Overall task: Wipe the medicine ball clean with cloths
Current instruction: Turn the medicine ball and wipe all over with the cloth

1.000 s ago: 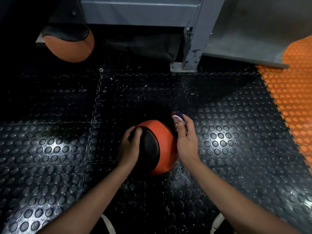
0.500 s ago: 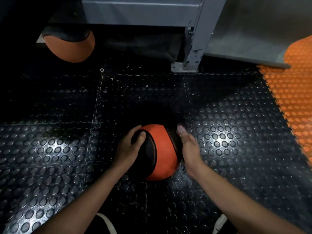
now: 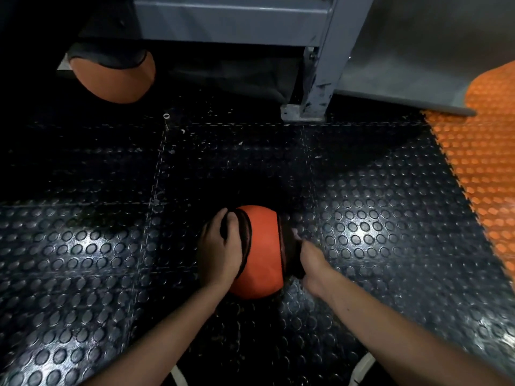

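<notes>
Two bare forearms reach forward from the bottom of the view, converging toward the centre. The left hand [image 3: 220,246] lies palm-down, fingers curved and spread, thumb set apart from the forefinger. The right hand [image 3: 309,263] is turned on edge, wrist bent inward, its fingers tucked forward and largely hidden, so its grip cannot be made out. Both elbows stay out of view.
</notes>
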